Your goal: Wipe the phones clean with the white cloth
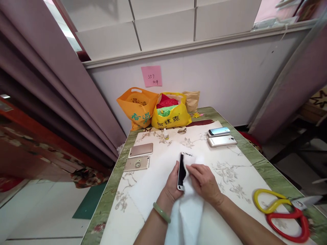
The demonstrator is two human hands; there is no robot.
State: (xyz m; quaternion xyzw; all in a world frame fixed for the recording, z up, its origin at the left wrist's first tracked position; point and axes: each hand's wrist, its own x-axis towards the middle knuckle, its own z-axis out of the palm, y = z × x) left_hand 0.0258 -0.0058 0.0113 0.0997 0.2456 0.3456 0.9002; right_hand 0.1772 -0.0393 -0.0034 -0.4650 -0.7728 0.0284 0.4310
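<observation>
My left hand [173, 183] wraps around the left edge of a smartphone [181, 172] with a white frame and a dark screen. The phone is raised over the middle of the table. In my right hand [204, 180] a white cloth [189, 211] is pinched between the fingers. The cloth covers the right part of the screen and hangs down toward me. A green bangle [161, 213] circles my left wrist.
Left lie a rose-gold phone [141, 150] and a gold phone [136, 164]; right, a blue phone [219, 131] and a champagne phone [222, 141]. Scissors [286, 211] rest front right. A small bottle [166, 134], an orange bag [139, 109] and a yellow bag [171, 119] stand behind.
</observation>
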